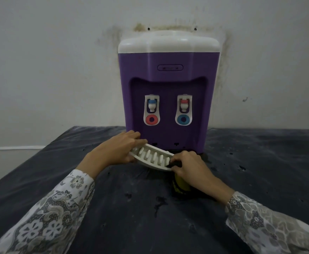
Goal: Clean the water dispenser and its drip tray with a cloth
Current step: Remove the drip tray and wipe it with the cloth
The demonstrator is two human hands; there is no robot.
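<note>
Head view: I hold the drip tray (152, 159) off its slot, tilted, just in front of the water dispenser (168, 88). To do this well, I would keep it steady and work the cloth (176, 165) along each slat. My left hand (117, 150) grips the tray's left end; my right hand (188, 165) pinches the dark cloth against its right end.

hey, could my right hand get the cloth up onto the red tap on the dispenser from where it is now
Probably yes. The right hand holds the cloth at the drip tray, just below the dispenser. The red tap sits straight above in the open recess, with nothing between. The left hand would have to keep the tray.
</note>
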